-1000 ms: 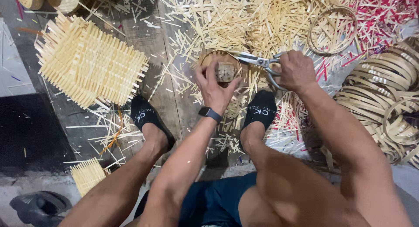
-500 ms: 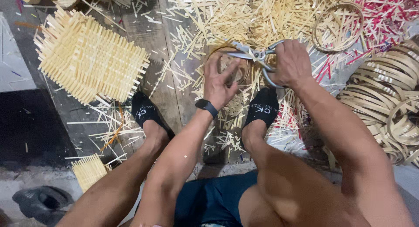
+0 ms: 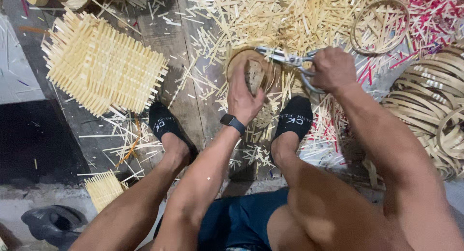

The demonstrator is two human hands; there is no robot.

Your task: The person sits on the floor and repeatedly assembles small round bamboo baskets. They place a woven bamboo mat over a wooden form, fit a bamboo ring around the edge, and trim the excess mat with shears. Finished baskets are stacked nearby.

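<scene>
The person sits on the floor with both legs stretched forward, and the 2 feet in black socks (image 3: 164, 125) rest on the dark wooden boards (image 3: 159, 33). The left hand (image 3: 243, 94) is closed around a small round basket of pale woven bamboo (image 3: 241, 60), which it holds between the 2 feet, just in front of them; the fingers grip a brownish block (image 3: 253, 74) that sits inside the basket's opening. On the left wrist there is a black wristwatch (image 3: 233, 122). The right hand (image 3: 332, 68) is closed tightly on the handles of a pair of metal shears (image 3: 285, 60), and the blades point to the left and lie across the upper rim of the basket. I cannot tell if the blades are cutting something.

To the left, well apart from the hands, lies a flat square mat of woven bamboo strips (image 3: 104, 67) with many loose ends standing out. A smaller piece of the same weaving (image 3: 104, 189) is near the left knee. Short cut bamboo strips (image 3: 270, 14) cover the floor behind the basket, and some pink ones (image 3: 435, 14) are at the upper right. A stack of bamboo hoops (image 3: 430, 101) lies at the right side, and 1 single hoop (image 3: 379, 26) lies above the right hand.
</scene>
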